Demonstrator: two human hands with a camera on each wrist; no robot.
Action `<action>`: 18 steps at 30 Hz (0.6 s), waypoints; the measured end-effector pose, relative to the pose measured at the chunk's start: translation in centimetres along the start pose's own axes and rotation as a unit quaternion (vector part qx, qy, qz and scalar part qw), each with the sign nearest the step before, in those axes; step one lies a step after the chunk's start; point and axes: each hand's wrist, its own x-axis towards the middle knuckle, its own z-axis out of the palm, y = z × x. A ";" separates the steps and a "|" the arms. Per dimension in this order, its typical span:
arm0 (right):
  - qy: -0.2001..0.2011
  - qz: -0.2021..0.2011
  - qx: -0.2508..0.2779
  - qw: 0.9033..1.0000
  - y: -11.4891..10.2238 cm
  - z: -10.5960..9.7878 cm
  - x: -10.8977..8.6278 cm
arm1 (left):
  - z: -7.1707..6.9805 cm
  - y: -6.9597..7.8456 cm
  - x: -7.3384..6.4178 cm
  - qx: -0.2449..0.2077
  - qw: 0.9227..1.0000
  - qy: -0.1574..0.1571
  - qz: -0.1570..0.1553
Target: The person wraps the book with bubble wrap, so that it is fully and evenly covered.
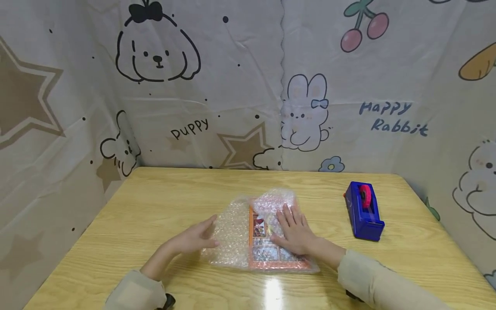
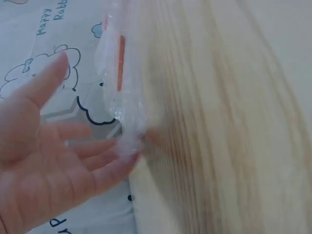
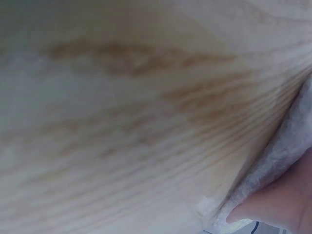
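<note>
A flat, orange-bordered printed item with picture panels [image 1: 259, 227] lies on the table in a sheet of bubble wrap [image 1: 230, 234]. The wrap covers part of its top, and a loose part spreads out to the left. My right hand [image 1: 296, 236] rests on the wrapped item with its fingers spread. At the wrap's left edge is my left hand [image 1: 190, 237], thumb apart from the fingers. In the left wrist view, the left hand's [image 2: 53, 170] extended fingertips touch the wrap's edge. Only part of the right hand [image 3: 280, 204] appears in the right wrist view, against the wrap.
A blue tape dispenser [image 1: 366, 215] with a pink-cored roll stands to the right on the wood-grain table [image 1: 170, 185]. Cloth printed with cartoon animals [image 1: 240, 94] hangs behind the table and along both sides.
</note>
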 end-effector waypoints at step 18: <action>-0.011 0.002 -0.014 1.000 -0.3 -0.7 -0.2 | 2.2 2.9 0.9 -0.405 0.912 -0.005 -0.071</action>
